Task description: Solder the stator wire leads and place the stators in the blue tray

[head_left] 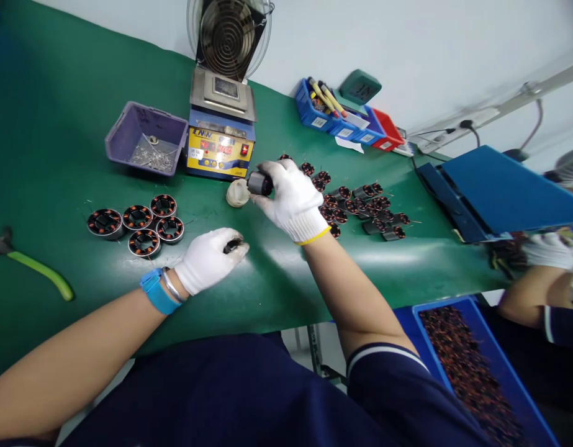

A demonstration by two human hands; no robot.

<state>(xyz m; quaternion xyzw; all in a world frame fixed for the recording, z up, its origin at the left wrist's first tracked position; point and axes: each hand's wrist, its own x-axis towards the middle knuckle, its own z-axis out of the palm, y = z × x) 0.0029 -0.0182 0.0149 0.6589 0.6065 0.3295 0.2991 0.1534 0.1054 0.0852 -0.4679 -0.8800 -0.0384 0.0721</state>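
Note:
My right hand (290,195), in a white glove, grips a grey motor stator (259,184) by its side, its round end tilted left. Just left of it is a small cream-coloured cup (238,193); whether the stator touches it, I cannot tell. Lower down, my left hand (212,257), also gloved, is closed with the fingers curled over something dark that is mostly hidden. Beside it on the left stand several stators (144,243) with copper windings facing up. Behind the cup sits a blue and yellow solder pot (220,152) with red digits.
A purple bin (120,141) with metal scraps stands left of the pot, a fan (228,38) behind it. More stators (383,214) lie right. Green-handled pliers (39,273) rest far left. A blue tray (426,304) of parts is lower right, near a co-worker's gloved hand (549,251).

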